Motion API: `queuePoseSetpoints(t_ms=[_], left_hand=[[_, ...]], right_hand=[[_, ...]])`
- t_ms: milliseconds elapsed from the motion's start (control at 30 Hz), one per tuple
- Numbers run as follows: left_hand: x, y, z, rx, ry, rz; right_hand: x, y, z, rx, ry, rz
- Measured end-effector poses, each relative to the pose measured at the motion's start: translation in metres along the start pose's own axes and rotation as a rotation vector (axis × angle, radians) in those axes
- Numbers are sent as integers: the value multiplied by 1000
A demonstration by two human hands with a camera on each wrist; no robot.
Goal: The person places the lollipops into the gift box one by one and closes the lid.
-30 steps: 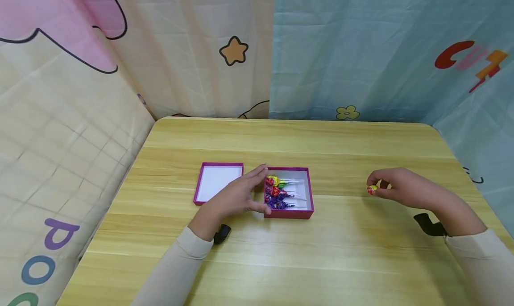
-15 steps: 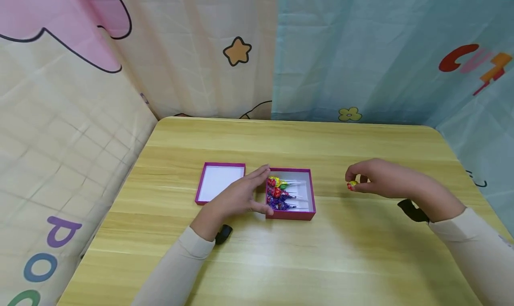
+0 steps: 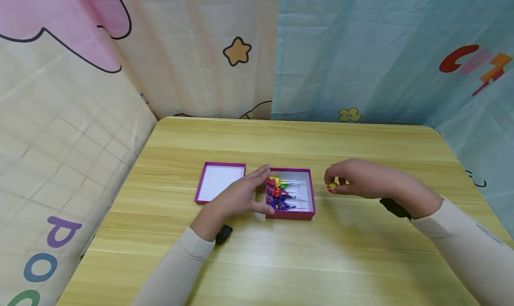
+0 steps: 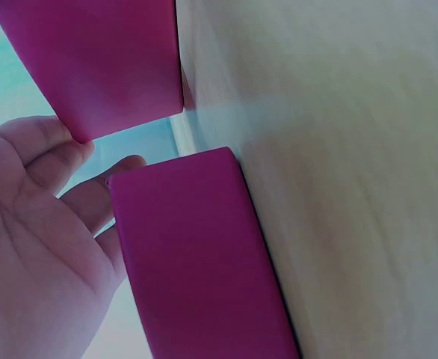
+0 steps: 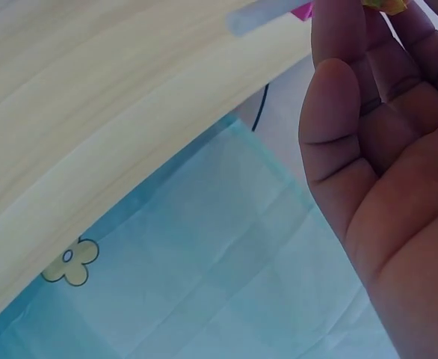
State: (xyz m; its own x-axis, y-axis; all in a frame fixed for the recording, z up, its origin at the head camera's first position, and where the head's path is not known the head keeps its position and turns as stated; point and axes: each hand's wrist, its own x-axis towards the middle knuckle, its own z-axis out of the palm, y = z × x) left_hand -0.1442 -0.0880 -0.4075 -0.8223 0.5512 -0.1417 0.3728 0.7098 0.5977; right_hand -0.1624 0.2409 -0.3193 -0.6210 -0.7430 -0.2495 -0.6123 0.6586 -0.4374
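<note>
In the head view, my right hand (image 3: 359,181) pinches a yellow-and-red wrapped lollipop (image 3: 332,187) just right of a magenta box. A pale stick (image 5: 267,16) juts out past the fingers in the right wrist view. The open box (image 3: 290,215) has a white inside, where several lollipops (image 3: 277,193) in yellow, red and purple wrappers lie with sticks pointing right. My left hand (image 3: 237,194) holds the box's left end, thumb at the front corner and fingers at the back corner. Its palm (image 4: 36,217) shows in the left wrist view, beside magenta walls.
A magenta-rimmed lid (image 3: 221,181), white inside, lies left of the box, partly behind the left hand. Everything rests on a wooden table (image 3: 281,261). Printed curtains (image 3: 353,51) hang behind the table and along its sides.
My right hand has moved left toward the box, carrying the lollipop. The left hand stays at the box's left end; box and lid keep their places.
</note>
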Motion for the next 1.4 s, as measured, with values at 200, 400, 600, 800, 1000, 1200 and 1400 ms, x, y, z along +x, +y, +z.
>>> queuePoseSetpoints(t_ms=[200,400,600,800,1000,1200,1400], left_hand=[[-1,-1,0,-8,1,6],[-2,0,-1,-9,0,1],[-1,0,-1,3,1,-2],[-1,-1,0,-4,0,-3],[-1,0,-1,-3,1,-3],[-1,-1,-1,-21,-3,12],[-1,-3,-1,-28,-4,18]], right_hand=[[14,-10,0,-10,-23,-10],[24,-18,-2,-21,-11,-50],[33,-28,-5,-24,-46,-63],[43,-34,-2,-7,-50,-88],[53,-36,2,16,-61,-98],[65,-35,9,28,-73,-114],[74,-38,17,46,-68,-181]])
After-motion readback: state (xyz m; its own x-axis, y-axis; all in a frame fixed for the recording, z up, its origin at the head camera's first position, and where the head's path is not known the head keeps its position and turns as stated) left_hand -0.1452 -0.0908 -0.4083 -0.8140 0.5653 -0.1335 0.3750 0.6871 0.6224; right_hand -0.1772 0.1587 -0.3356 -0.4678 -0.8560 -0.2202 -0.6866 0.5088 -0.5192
